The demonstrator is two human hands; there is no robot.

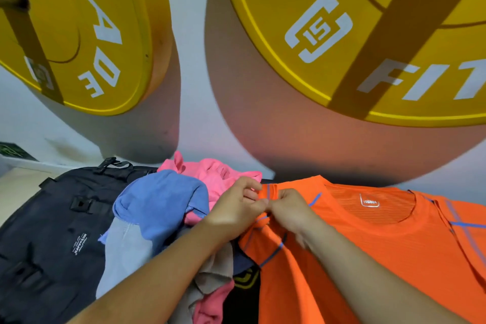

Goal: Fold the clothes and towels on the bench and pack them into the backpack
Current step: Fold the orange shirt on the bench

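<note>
An orange T-shirt (389,242) with blue stripes lies spread on the bench at the right, collar up. My left hand (236,205) and my right hand (290,209) meet at its left sleeve, and each pinches the sleeve's edge. To the left lies a heap of clothes: a blue towel (163,200), a pink garment (218,171), a grey piece (126,250) and a beige piece (215,273). A black backpack (44,231) lies flat at the far left.
Two big yellow weight plates (355,34) hang close above the bench against a white wall (194,118). A black item with a yellow logo (244,281) shows under the heap at the bottom centre.
</note>
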